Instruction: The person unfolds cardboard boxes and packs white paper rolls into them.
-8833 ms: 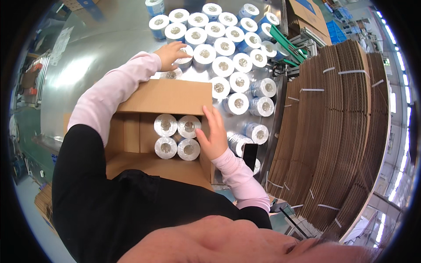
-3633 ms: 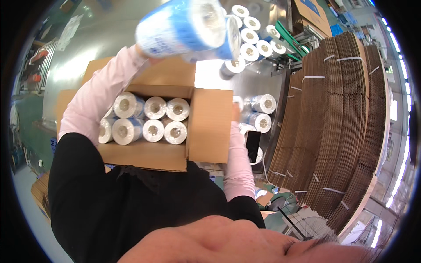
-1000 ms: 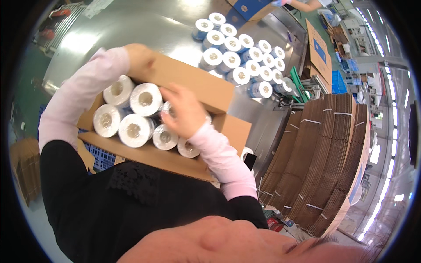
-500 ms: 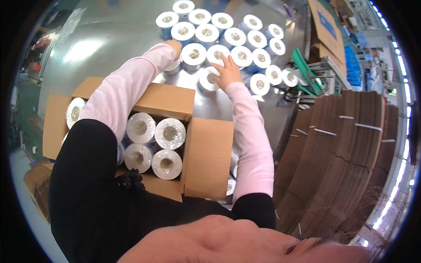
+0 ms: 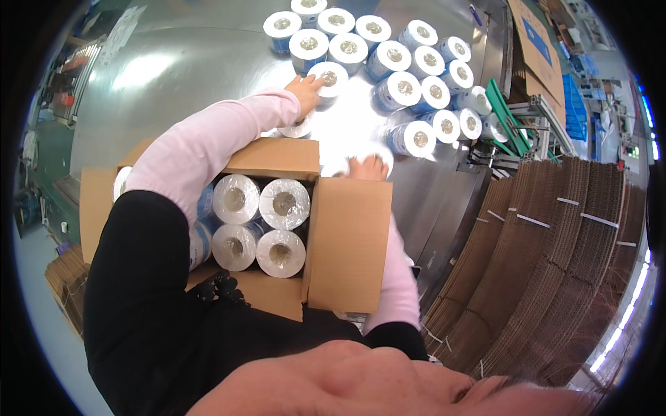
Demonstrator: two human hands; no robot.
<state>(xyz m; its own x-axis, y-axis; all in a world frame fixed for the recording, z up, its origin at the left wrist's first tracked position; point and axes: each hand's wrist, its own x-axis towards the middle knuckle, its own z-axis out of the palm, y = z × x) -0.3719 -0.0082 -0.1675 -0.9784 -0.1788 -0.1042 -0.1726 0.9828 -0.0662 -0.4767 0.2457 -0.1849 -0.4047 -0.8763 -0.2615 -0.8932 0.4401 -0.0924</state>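
My left hand [image 5: 305, 94], fingers stretched out, touches the near left side of a white paper roll [image 5: 333, 78] with a brown core. Below its wrist another paper roll [image 5: 297, 129] is partly covered by the sleeve. My right hand [image 5: 368, 168] is bent over the top of a paper roll [image 5: 381, 154] just behind the box; blur and the box flap hide part of it. One more roll [image 5: 336, 168] is beside that hand. The open cardboard box [image 5: 350, 243] in front of me holds several film-wrapped rolls standing upright [image 5: 284, 202].
Several upright rolls with blue sides [image 5: 393, 55] stand grouped at the back of the metal table [image 5: 187, 69]. Bundled flat cardboard [image 5: 548, 249] is stacked at the right. A green bracket [image 5: 506, 118] is at the table's right edge, near a blue crate [image 5: 574, 104].
My right hand has come back toward the box, and two rolls have moved with it. My left hand has shifted right, from the front left roll to the roll beside it. The view has shifted slightly.
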